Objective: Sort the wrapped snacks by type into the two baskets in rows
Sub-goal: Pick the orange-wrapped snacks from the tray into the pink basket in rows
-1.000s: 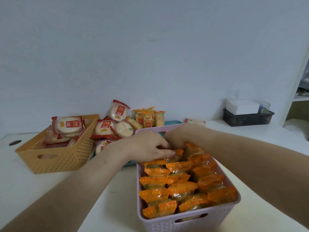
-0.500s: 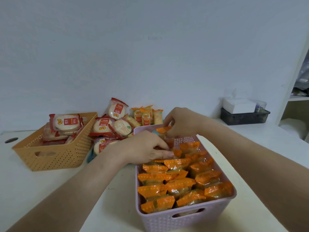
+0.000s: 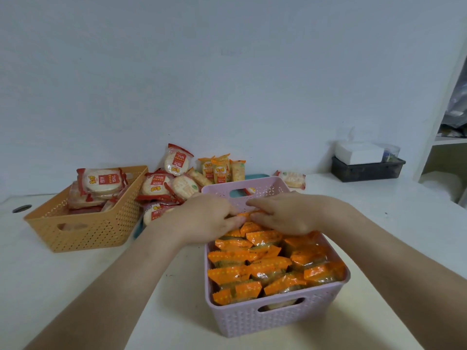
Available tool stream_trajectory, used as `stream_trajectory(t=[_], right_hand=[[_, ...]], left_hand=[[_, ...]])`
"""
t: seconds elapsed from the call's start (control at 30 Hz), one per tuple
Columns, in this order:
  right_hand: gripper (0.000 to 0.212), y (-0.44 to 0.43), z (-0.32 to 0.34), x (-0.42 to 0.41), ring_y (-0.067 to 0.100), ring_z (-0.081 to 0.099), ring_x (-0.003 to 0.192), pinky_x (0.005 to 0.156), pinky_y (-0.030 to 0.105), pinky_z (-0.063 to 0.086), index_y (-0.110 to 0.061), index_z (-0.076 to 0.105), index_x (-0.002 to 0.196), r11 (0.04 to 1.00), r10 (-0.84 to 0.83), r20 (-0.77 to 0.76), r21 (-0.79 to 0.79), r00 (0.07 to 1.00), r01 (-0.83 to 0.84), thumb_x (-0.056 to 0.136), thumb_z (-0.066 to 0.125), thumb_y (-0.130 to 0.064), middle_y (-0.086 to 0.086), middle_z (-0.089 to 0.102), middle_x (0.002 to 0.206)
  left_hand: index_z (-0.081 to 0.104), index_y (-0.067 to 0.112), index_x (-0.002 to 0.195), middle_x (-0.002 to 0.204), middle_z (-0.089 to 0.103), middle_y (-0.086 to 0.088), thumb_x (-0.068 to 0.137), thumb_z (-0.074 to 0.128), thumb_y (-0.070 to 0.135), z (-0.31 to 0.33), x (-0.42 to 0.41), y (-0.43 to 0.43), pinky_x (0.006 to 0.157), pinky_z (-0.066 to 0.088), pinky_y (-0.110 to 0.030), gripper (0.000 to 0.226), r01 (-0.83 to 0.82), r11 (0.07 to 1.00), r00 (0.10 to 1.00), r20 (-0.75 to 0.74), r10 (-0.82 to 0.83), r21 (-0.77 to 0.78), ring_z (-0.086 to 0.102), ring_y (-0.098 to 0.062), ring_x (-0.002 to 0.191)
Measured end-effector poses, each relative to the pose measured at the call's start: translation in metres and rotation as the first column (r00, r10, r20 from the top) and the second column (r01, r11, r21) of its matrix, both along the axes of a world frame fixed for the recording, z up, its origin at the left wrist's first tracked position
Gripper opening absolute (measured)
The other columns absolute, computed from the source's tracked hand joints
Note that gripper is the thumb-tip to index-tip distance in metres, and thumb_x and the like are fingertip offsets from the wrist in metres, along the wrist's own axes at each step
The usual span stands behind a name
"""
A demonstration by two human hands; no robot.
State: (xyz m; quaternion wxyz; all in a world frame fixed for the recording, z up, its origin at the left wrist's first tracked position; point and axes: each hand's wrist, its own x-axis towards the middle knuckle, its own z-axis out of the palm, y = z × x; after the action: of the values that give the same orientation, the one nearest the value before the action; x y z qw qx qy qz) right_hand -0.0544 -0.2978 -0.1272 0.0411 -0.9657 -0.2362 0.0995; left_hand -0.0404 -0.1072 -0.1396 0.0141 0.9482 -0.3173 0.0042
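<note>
A lilac basket (image 3: 278, 322) stands in front of me, filled with rows of orange wrapped snacks (image 3: 265, 269). My left hand (image 3: 209, 218) and my right hand (image 3: 285, 213) meet at its far end, fingertips pinching one orange snack (image 3: 249, 213) down at the back row. To the left, an orange basket (image 3: 88, 231) holds round crackers in red wrappers (image 3: 101, 181). Behind the baskets, a loose pile of red-wrapped crackers (image 3: 161, 185) and yellow-orange packs (image 3: 219, 169) lies on a teal tray (image 3: 255, 176).
One stray cracker pack (image 3: 292, 179) lies beyond the lilac basket. At the back right, a dark bin (image 3: 366, 170) carries a white tissue box (image 3: 358, 152). A white shelf unit (image 3: 449, 147) rises on the far right. A cable hole (image 3: 22, 208) marks the table's left edge.
My right hand, which held an orange snack above the basket's far rim, has come down with it to the back row. My left hand has shifted slightly forward to meet it.
</note>
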Motion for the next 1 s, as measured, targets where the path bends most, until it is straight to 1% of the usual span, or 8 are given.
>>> stream_trajectory(t=[0.13, 0.27, 0.4, 0.53, 0.63, 0.73, 0.8, 1.0], right_hand=[[0.058, -0.002, -0.002, -0.005, 0.027, 0.051, 0.125, 0.103, 0.044, 0.042, -0.024, 0.022, 0.149, 1.0, -0.001, 0.142, -0.021, 0.99, 0.004, 0.099, 0.029, -0.053, 0.006, 0.057, 0.137], [0.066, -0.003, 0.006, -0.009, 0.025, 0.047, 0.13, 0.105, 0.04, 0.04, -0.028, 0.013, 0.153, 1.0, 0.01, 0.116, 0.015, 0.993, -0.011, 0.097, 0.03, -0.057, 0.003, 0.055, 0.139], [0.054, -0.015, 0.027, 0.003, 0.019, 0.058, 0.118, 0.098, 0.032, 0.044, -0.03, 0.034, 0.146, 0.95, -0.047, 0.129, 0.311, 0.991, 0.004, 0.097, 0.04, -0.05, 0.001, 0.062, 0.13], [0.034, -0.036, 0.047, 0.048, 0.017, 0.066, 0.095, 0.071, 0.021, 0.047, -0.025, 0.054, 0.129, 0.809, -0.247, 0.103, 0.569, 0.964, 0.147, 0.097, 0.049, -0.036, 0.004, 0.069, 0.116], [0.028, -0.045, 0.047, 0.097, 0.02, 0.065, 0.097, 0.07, 0.024, 0.05, -0.023, 0.057, 0.123, 0.655, -0.349, -0.131, 0.674, 0.928, 0.342, 0.096, 0.053, -0.032, 0.009, 0.069, 0.111], [0.039, -0.041, 0.028, 0.146, 0.02, 0.062, 0.104, 0.077, 0.03, 0.052, -0.021, 0.049, 0.132, 0.646, -0.338, -0.368, 0.579, 0.866, 0.498, 0.096, 0.055, -0.034, 0.009, 0.061, 0.121], [0.042, -0.034, 0.008, 0.179, 0.017, 0.059, 0.092, 0.076, 0.032, 0.05, -0.018, 0.048, 0.133, 0.635, -0.34, -0.457, 0.533, 0.822, 0.559, 0.094, 0.058, -0.032, 0.011, 0.057, 0.123], [0.031, -0.017, -0.038, 0.242, 0.015, 0.054, 0.081, 0.072, 0.029, 0.048, -0.009, 0.056, 0.116, 0.505, -0.278, -0.609, 0.565, 0.743, 0.653, 0.09, 0.064, -0.023, 0.009, 0.054, 0.101]], left_hand=[[0.065, 0.031, 0.104, 0.087, 0.067, 0.013, 0.1, 0.039, 0.044, 0.0, -0.004, 0.002, 0.068, 0.049, -0.031, 0.029, 0.029, 0.982, 0.996, 0.084, -0.013, -0.187, 0.059, -0.002, 0.076], [0.069, 0.026, 0.093, 0.073, 0.065, 0.004, 0.1, 0.043, 0.04, 0.005, -0.011, 0.007, 0.061, 0.045, -0.029, 0.031, 0.022, 0.972, 1.0, 0.019, -0.018, -0.234, 0.057, -0.007, 0.065], [0.069, 0.027, 0.107, 0.101, 0.069, 0.014, 0.099, 0.05, 0.028, 0.025, 0.012, 0.013, 0.075, 0.046, -0.018, 0.022, -0.064, 0.793, 0.97, 0.15, 0.193, -0.605, 0.059, -0.001, 0.088], [0.07, 0.027, 0.098, 0.092, 0.068, 0.015, 0.094, 0.055, 0.016, 0.037, 0.053, 0.021, 0.075, 0.043, -0.013, 0.019, -0.13, 0.605, 0.926, 0.121, 0.356, -0.786, 0.06, 0.002, 0.085], [0.066, 0.026, 0.105, 0.091, 0.063, 0.017, 0.092, 0.056, 0.017, 0.028, 0.099, 0.022, 0.073, 0.045, -0.015, 0.018, -0.261, 0.64, 0.92, 0.016, 0.393, -0.723, 0.059, 0.001, 0.085], [0.054, 0.021, 0.129, 0.114, 0.063, 0.002, 0.091, 0.06, 0.03, 0.008, 0.143, 0.017, 0.086, 0.05, -0.033, 0.04, -0.387, 0.741, 0.905, -0.073, 0.419, -0.549, 0.061, -0.018, 0.102], [0.041, 0.013, 0.14, 0.129, 0.058, -0.008, 0.089, 0.062, 0.042, -0.002, 0.169, 0.014, 0.091, 0.047, -0.037, 0.062, -0.442, 0.813, 0.881, -0.013, 0.473, -0.379, 0.056, -0.026, 0.116], [0.04, 0.011, 0.131, 0.129, 0.056, -0.008, 0.069, 0.067, 0.071, -0.031, 0.231, 0.021, 0.089, 0.051, -0.043, 0.09, -0.585, 0.763, 0.808, -0.115, 0.578, -0.277, 0.056, -0.026, 0.112]])
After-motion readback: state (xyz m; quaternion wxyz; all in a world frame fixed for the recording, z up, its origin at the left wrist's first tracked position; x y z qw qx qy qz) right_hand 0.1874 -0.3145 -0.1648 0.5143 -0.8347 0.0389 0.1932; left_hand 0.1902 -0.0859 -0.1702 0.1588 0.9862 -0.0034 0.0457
